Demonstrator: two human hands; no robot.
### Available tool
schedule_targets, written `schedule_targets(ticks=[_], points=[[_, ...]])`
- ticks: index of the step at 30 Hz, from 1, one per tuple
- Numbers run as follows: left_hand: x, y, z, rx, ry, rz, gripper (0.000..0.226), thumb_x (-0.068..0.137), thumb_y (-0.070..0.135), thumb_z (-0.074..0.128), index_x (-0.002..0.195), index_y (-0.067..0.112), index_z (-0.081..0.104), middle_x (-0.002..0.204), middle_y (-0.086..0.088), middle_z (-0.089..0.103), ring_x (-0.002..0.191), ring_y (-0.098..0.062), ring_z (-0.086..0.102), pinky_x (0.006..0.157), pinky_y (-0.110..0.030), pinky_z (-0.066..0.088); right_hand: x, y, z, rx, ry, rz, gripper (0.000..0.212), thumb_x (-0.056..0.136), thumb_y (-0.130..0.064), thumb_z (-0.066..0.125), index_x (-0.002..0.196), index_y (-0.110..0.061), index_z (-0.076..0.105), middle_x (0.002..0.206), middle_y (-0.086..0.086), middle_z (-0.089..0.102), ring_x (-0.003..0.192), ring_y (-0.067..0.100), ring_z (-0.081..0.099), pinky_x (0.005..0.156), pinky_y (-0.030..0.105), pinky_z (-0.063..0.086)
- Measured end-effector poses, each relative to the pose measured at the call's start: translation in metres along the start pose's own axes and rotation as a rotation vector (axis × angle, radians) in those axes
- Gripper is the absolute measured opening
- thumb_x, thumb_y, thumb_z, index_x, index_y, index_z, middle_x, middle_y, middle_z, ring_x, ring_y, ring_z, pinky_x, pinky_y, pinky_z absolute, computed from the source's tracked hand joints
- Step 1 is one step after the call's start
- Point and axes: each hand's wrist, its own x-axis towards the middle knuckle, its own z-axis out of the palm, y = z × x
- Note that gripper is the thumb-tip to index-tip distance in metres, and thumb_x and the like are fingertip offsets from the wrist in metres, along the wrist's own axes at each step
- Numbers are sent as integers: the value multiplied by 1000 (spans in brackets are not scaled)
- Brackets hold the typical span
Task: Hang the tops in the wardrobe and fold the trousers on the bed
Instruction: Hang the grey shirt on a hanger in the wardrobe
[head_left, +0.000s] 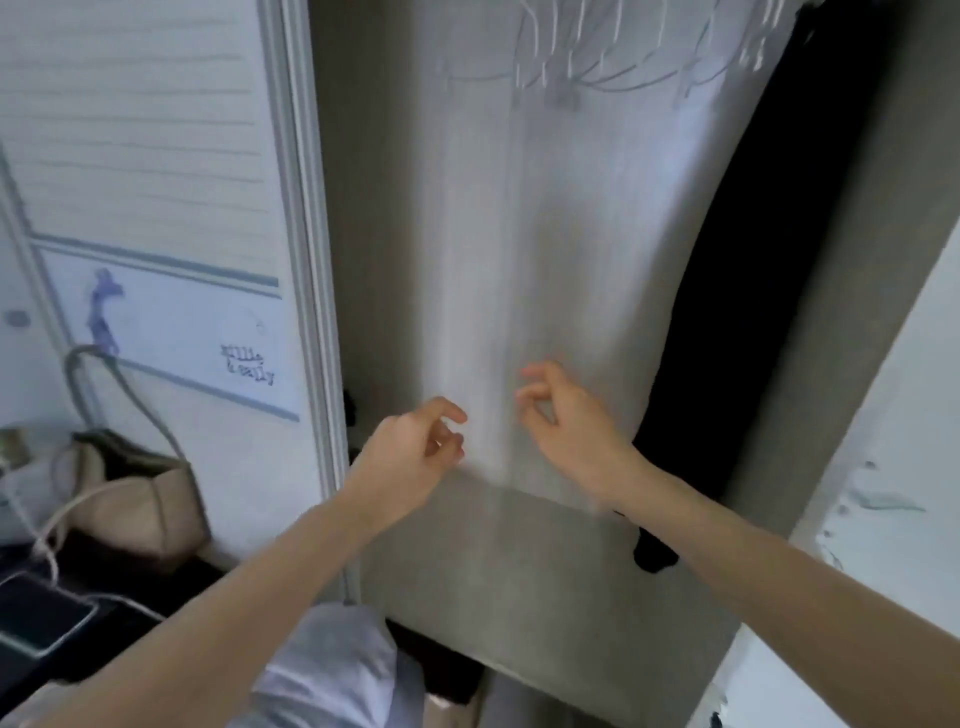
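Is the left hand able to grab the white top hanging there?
Probably yes. The left hand is open, right by the lower part of the white top, and nothing sits between them. The right hand is just as near.

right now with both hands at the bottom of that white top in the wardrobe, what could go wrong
1. Both hands, left hand and right hand, are open near the hem of the white top; a downward tug could slip it off its hanger.
2. The white hangers crowd together above, so they might snag.
3. The black garment hangs against the top and could get dragged.
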Motion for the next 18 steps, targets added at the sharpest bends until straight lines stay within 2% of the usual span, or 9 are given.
schedule_targets(ticks=[3, 6, 9, 11, 13, 15, 18], points=[[-68, -26, -9, 97, 31, -184, 20, 91, 14, 60, 109, 23, 62, 82, 5, 70, 76, -15, 65, 75, -33, 52, -33, -8, 48, 84, -189, -77, 35, 94, -14, 54, 127, -5, 49, 103, 2, 69, 96, 18, 61, 81, 15, 36], [-136, -50, -22, 110, 37, -390, 23, 92, 12, 57, 103, 32, 60, 84, 8, 70, 77, -11, 65, 73, -33, 54, -64, -21, 89, 176, -397, -153, 33, 96, -13, 51, 128, -4, 47, 95, 8, 68, 82, 13, 55, 76, 16, 34], [-203, -77, -38, 218, 50, -572, 22, 90, 15, 61, 103, 33, 60, 89, 9, 70, 79, -11, 65, 75, -31, 52, -90, -39, 132, 220, -570, -201, 33, 97, -15, 49, 128, -4, 47, 98, 9, 68, 97, 21, 59, 76, 15, 32], [-242, -91, -48, 278, 100, -686, 22, 89, 15, 62, 106, 29, 63, 81, 11, 67, 80, -16, 65, 76, -31, 50, -107, -51, 158, 242, -672, -210, 35, 97, -16, 49, 130, -5, 47, 103, 7, 68, 105, 22, 58, 79, 15, 33], [-275, -104, -57, 278, 143, -777, 21, 88, 13, 62, 100, 30, 63, 79, 16, 64, 82, -15, 63, 78, -30, 48, -121, -65, 180, 250, -747, -228, 35, 97, -18, 49, 130, -6, 48, 106, 8, 67, 107, 21, 58, 83, 20, 37], [-300, -113, -66, 268, 157, -861, 23, 89, 12, 60, 97, 33, 58, 88, 16, 63, 88, -13, 59, 79, -27, 45, -131, -77, 201, 257, -795, -239, 34, 97, -19, 49, 129, -5, 49, 107, 9, 66, 105, 22, 58, 83, 23, 39], [-331, -132, -76, 251, 171, -962, 23, 91, 13, 58, 108, 29, 57, 108, 5, 60, 93, -11, 53, 78, -22, 38, -136, -89, 236, 196, -849, -230, 38, 96, -26, 50, 131, -9, 48, 119, 5, 59, 112, 22, 54, 92, 27, 42]])
